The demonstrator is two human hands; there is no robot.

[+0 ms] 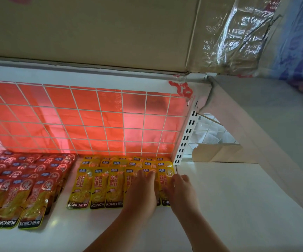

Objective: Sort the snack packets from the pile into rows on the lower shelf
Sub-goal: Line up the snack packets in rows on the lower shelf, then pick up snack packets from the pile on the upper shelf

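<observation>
Yellow snack packets (pixel 98 186) lie in overlapping rows on the white lower shelf (pixel 220 197), against the back grid. Red snack packets (pixel 30 190) fill rows to their left. My left hand (pixel 141 191) lies flat on the yellow packets in the front row, fingers straight and pointing to the back. My right hand (pixel 179 190) rests on the rightmost yellow packet (pixel 165 177) at the row's end, fingers loosely bent over its right edge. No pile of loose packets is in view.
A white wire grid (pixel 85 120) with red film behind it closes the shelf's back. A slotted white upright (pixel 187 135) stands at the right end of the rows. A cardboard box (pixel 92 31) and plastic-wrapped goods (pixel 238 37) sit above.
</observation>
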